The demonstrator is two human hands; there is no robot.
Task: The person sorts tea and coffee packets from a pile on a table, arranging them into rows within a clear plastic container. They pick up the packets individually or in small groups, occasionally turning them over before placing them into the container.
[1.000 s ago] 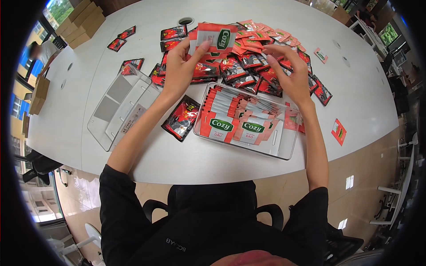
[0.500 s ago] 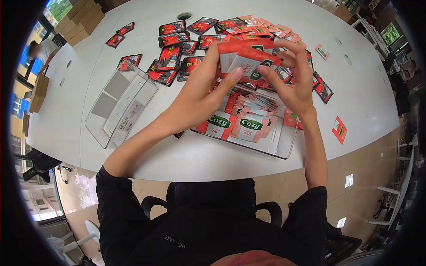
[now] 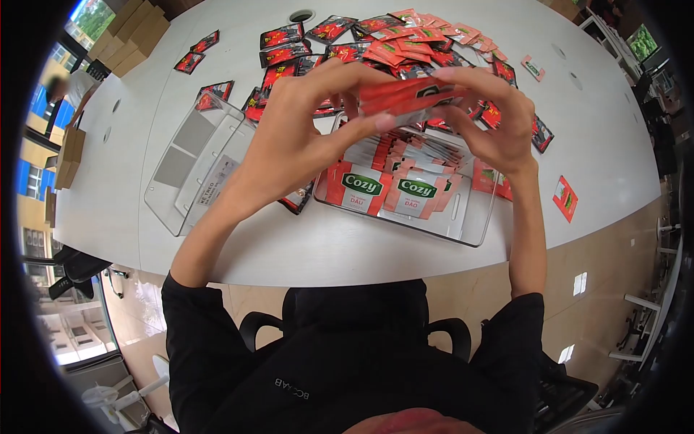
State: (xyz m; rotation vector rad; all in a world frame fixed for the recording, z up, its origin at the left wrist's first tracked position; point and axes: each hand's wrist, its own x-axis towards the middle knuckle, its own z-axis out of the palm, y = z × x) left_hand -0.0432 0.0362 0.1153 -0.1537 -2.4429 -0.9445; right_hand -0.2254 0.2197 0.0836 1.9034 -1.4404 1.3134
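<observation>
Between both hands, above the box, is a small stack of red Cozy tea sachets (image 3: 394, 98), tilted and slightly blurred. My left hand (image 3: 307, 126) grips its left end, thumb on the near side. At the right end, the fingers and thumb of my right hand (image 3: 499, 119) pinch it. Below them stands a clear plastic box (image 3: 470, 217) on the table. Upright rows of sachets fill part of it, with a red sachet (image 3: 354, 189) and a peach-pink sachet (image 3: 413, 192) facing me at the front. The box's right part shows bare plastic.
A second clear container (image 3: 177, 177) lies left of my forearm. Black-and-red packets (image 3: 282, 53) and a heap of pink sachets (image 3: 412, 45) spread across the white table (image 3: 593, 137). One red sachet (image 3: 564, 199) lies at right. Cardboard boxes (image 3: 134, 36) stand far left; a person is beyond.
The held sachets have tipped from facing me to nearly edge-on. My hands have turned with them, and the whole view has shifted slightly.
</observation>
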